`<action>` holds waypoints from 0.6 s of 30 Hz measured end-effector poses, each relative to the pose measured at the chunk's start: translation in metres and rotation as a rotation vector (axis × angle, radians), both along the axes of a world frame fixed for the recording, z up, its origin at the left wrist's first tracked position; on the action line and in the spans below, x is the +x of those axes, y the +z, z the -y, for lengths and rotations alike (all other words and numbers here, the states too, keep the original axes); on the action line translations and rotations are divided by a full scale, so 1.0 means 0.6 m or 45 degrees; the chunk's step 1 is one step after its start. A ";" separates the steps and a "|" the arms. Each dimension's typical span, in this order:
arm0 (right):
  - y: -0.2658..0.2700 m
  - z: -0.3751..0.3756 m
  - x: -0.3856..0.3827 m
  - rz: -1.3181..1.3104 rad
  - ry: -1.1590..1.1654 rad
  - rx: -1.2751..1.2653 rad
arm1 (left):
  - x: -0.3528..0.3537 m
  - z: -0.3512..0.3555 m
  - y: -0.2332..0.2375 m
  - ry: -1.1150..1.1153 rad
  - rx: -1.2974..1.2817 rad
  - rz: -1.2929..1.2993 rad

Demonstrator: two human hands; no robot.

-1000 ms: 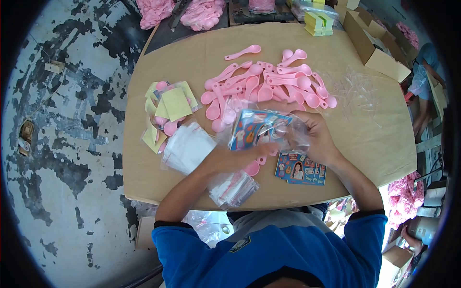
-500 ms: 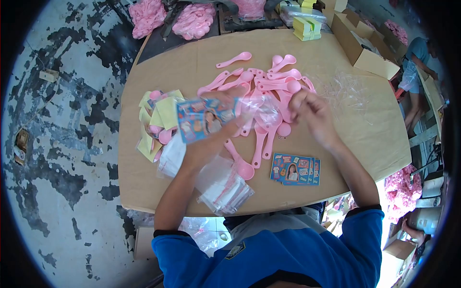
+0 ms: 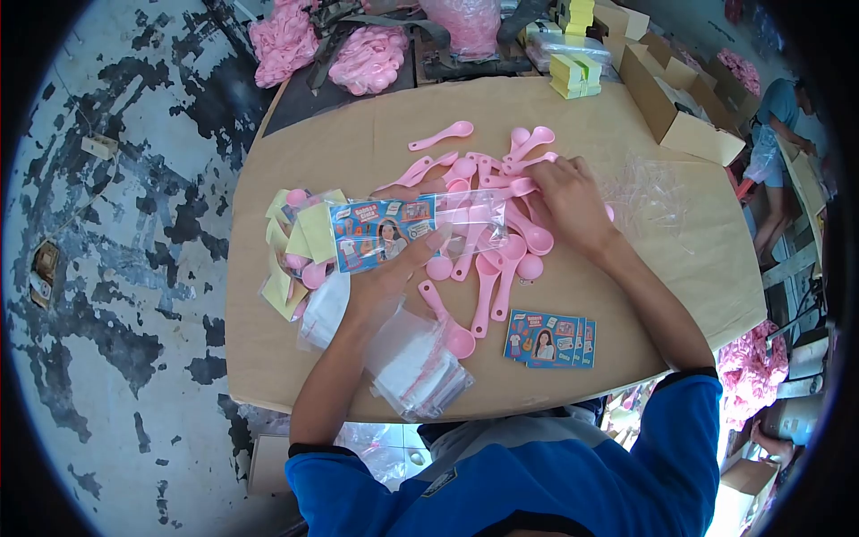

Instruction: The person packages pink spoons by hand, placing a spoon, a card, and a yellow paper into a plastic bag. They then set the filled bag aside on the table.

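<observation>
My left hand [image 3: 394, 268] grips a clear plastic bag [image 3: 488, 219] with a blue printed card [image 3: 385, 231] inside, its open-looking end pointing right over the pile. The pile is made of pink plastic scoop spoons [image 3: 506, 255], lying loosely across the middle of the table. At the pile's upper right, my right hand [image 3: 573, 201] has its fingers bent round a pink spoon [image 3: 542, 159]; the fingertips are partly hidden. Below my left wrist lies a stack of clear bags [image 3: 416, 358]. A small stack of the same blue cards [image 3: 548, 340] rests near the table's front edge.
Packed bags with yellow paper and pink spoons [image 3: 304, 233] lie at the left of the brown-covered table [image 3: 698, 295]. Thin plastic scraps [image 3: 649, 197] lie on the right. Yellow card bundles [image 3: 574, 76] and a carton [image 3: 676, 98] stand behind. Another person [image 3: 780, 116] works at far right.
My right hand has moved slightly up and left, onto a spoon in the pile. The bag and card in my left hand are now level and steady. The view has tilted slightly upward.
</observation>
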State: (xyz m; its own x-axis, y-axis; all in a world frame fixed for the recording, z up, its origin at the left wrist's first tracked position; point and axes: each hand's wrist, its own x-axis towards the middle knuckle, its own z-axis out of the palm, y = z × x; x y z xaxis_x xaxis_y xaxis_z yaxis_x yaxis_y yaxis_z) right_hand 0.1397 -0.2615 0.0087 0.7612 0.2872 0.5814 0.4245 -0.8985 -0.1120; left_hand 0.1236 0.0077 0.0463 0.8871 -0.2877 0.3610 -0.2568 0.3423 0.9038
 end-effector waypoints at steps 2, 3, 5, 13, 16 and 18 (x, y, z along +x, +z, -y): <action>0.035 0.006 -0.031 -0.041 -0.005 0.300 | 0.001 -0.001 0.000 -0.017 -0.052 -0.005; 0.047 0.014 -0.044 -0.075 0.081 0.520 | 0.006 -0.002 -0.006 -0.022 -0.088 0.012; 0.062 0.028 -0.071 -0.172 0.266 0.960 | 0.007 -0.005 -0.010 -0.022 -0.141 0.003; 0.059 -0.011 -0.101 -0.618 0.706 1.466 | 0.002 -0.005 0.000 -0.144 -0.216 -0.023; 0.059 -0.034 -0.110 -0.751 0.724 1.490 | 0.004 -0.006 -0.019 -0.166 -0.145 -0.005; 0.057 -0.041 -0.115 -0.913 0.797 1.517 | -0.003 -0.002 -0.027 -0.187 -0.104 -0.122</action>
State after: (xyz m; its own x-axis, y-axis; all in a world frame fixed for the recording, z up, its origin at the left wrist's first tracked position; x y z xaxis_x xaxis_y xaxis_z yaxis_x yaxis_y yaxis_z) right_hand 0.0707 -0.2371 0.0428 0.9122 0.3060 0.2724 0.2334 0.1585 -0.9594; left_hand 0.1216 0.0091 0.0302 0.8690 -0.3900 0.3045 -0.1127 0.4433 0.8893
